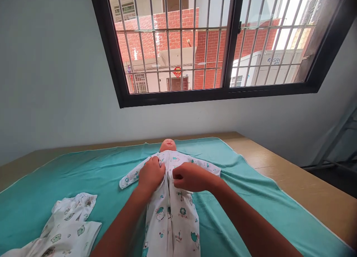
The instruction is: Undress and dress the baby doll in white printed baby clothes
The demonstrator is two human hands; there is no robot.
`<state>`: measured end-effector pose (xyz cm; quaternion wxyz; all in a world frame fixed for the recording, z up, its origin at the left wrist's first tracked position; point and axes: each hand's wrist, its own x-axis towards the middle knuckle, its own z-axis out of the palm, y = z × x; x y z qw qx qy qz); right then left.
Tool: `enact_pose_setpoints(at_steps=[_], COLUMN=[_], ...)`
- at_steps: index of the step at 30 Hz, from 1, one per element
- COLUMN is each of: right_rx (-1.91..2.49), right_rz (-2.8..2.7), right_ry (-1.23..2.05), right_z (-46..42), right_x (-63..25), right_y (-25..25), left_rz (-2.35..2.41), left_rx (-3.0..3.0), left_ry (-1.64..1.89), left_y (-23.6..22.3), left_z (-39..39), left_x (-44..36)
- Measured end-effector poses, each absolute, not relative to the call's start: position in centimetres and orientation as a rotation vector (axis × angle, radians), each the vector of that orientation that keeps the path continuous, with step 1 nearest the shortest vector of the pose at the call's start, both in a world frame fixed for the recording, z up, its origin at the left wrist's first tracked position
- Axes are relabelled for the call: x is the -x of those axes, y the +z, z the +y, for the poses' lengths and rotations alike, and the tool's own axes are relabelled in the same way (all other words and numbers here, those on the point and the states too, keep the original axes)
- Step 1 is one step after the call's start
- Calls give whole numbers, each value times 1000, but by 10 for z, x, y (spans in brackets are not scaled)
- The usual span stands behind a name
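Note:
A baby doll (pixel 168 145) lies on its back with its head toward the wall, dressed in a white long-sleeved baby sleepsuit (pixel 182 216) with green and dark prints. The sleeves spread out to both sides, and the front opening runs down the middle. My left hand (pixel 152 172) is closed on the fabric at the chest, left of the opening. On the other side of the opening, my right hand (pixel 191 177) is closed with its fingertips at the edge of the fabric. The fingers hide the exact spots gripped, so any fastener there cannot be made out.
Under the doll, a teal cloth (pixel 103 171) covers much of the wooden table (pixel 279 164). Another printed white baby garment (pixel 69 227) lies crumpled at the left front. A barred window (pixel 178 97) is in the wall behind; a metal frame (pixel 334 138) stands at the right.

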<state>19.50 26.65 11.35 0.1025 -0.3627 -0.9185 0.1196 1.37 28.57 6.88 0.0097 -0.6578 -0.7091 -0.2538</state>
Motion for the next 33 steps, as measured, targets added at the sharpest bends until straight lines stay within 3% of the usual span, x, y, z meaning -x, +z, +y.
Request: enact_pose_setpoints(at_steps=[4, 9, 11, 14, 18, 24, 29, 33], right_rx=[970, 944, 957, 1004, 907, 974, 1276, 1177], right_rz=[-2810, -2820, -2781, -2652, -2159, -1445, -1661, -1803], right_ry=[513, 516, 624, 983, 1506, 1355, 1150, 1352], right_z=[269, 270, 272, 278, 292, 322, 353, 361], right_x=[-182, -173, -174, -179, -192, -188, -161, -142], right_y=[95, 80, 81, 83, 80, 75, 95, 115], left_rz=[-2259, -2195, -2105, -1944, -1840, -1987, -2000, -1971], left_rx=[2111, 2076, 2232, 2548, 2314, 2236, 2190, 2225], left_ry=[-985, -2096, -2308, -2133, -1745, -1378, -1376, -1377], left_y=[71, 77, 82, 85, 71, 29, 21, 33], left_z=[291, 289, 285, 281, 291, 311, 308, 303], left_x=[-6, -10, -15, -18, -13, -14, -21, -20])
